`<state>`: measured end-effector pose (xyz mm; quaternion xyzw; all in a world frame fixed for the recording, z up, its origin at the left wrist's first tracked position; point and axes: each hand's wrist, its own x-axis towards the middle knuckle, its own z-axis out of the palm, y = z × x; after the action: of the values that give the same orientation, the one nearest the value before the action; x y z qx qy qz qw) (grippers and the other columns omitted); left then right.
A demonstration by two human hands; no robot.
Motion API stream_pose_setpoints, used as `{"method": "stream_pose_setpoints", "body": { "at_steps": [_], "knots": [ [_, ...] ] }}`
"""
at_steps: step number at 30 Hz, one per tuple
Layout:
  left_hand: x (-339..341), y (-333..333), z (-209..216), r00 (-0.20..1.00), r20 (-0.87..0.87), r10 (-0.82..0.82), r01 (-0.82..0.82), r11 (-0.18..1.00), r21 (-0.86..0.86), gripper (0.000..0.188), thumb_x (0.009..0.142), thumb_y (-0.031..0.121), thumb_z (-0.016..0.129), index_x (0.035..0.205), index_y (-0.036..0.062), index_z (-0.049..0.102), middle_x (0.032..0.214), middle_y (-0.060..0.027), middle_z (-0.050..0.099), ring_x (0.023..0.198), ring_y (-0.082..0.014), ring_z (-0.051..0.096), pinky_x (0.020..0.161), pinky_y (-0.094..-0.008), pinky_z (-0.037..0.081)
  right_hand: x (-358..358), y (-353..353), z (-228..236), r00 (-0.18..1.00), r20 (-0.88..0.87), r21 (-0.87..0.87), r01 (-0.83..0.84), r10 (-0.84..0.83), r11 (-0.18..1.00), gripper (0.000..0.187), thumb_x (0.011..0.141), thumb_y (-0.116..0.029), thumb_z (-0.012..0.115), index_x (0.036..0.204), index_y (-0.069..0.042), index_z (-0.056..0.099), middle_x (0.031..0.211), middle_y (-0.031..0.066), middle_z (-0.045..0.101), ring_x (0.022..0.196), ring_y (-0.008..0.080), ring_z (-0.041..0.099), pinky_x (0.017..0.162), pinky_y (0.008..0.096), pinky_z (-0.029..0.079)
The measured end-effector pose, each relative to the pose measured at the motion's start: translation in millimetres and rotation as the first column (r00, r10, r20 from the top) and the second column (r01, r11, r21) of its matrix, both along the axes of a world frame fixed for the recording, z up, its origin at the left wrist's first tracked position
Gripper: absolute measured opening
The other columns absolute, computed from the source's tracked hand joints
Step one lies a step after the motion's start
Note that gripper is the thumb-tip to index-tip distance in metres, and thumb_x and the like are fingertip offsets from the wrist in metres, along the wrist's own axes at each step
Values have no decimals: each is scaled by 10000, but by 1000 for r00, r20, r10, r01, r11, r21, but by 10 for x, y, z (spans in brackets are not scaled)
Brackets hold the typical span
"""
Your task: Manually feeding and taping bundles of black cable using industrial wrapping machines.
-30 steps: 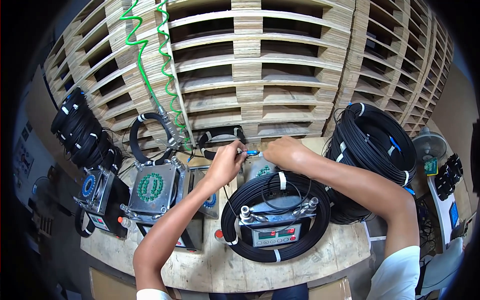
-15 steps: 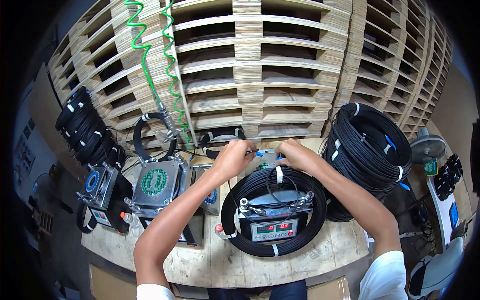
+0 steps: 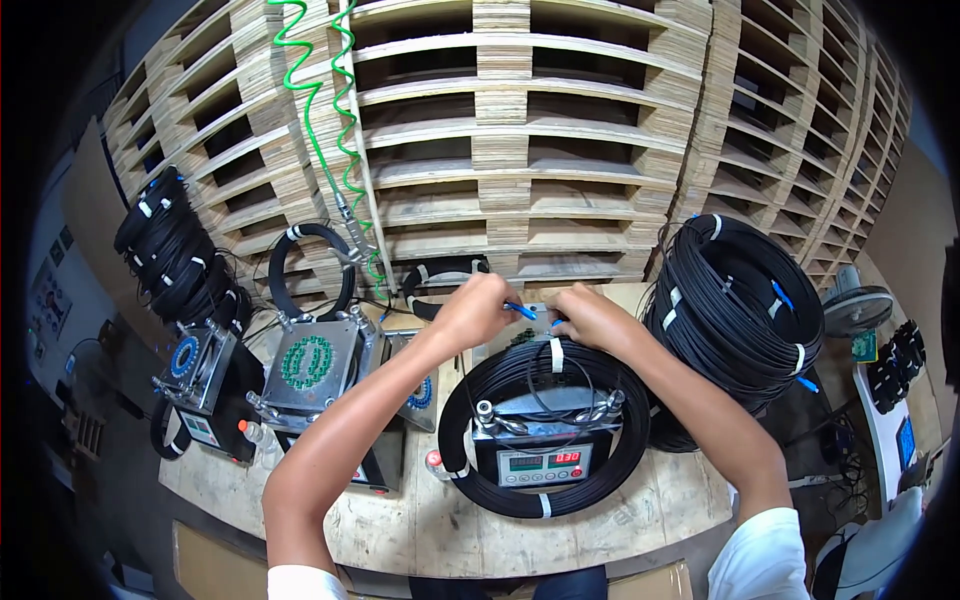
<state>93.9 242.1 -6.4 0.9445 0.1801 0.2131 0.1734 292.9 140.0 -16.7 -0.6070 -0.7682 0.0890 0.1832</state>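
Note:
My left hand (image 3: 480,312) is closed in a pinch on a blue cable connector (image 3: 524,312), whose tip points right. Close beside it, my right hand (image 3: 592,318) has its fingers pressed together on a small blue-ended piece (image 3: 557,323), mostly hidden by the fingers. Both hands are above the far side of a black cable coil (image 3: 640,410) bound with white ties. This coil lies around a small metal-topped machine (image 3: 545,402) with a lit display panel (image 3: 541,466). Behind the coil, a metal plate with green fittings (image 3: 522,338) shows partly between my hands.
To the left are a machine with a green-ringed plate (image 3: 307,362) and a blue-ringed one (image 3: 186,357). Tall black coil stacks (image 3: 735,330) flank the wooden table (image 3: 440,540). A green air hose (image 3: 318,130) hangs before stacked pallets (image 3: 500,110). A small bottle (image 3: 436,463) stands beside the coil.
My left hand has turned a little, and its blue connector shows more. My right hand stays near the same spot. The red digits on the display have changed. The air gun hangs slightly differently.

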Motion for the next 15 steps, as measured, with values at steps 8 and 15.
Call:
{"method": "stream_pose_setpoints", "body": {
  "at_steps": [8,15],
  "knots": [
    [51,-94,92,996,-85,-6,12,998,64,158,812,106,708,913,-11,741,888,-215,689,864,-395,670,755,-453,548,54,-45,-137,970,-223,3,102,-99,995,182,711,19,773,852,58,664,793,235,670,773,377,671,693,419,510],
    [112,-118,-4,983,-181,6,28,983,183,128,789,80,704,886,-2,721,933,-177,653,924,-364,650,784,-442,538,110,-26,-234,969,-231,63,102,-85,993,176,713,-3,788,838,52,677,710,190,667,658,264,663,638,366,515]
  ]
}}
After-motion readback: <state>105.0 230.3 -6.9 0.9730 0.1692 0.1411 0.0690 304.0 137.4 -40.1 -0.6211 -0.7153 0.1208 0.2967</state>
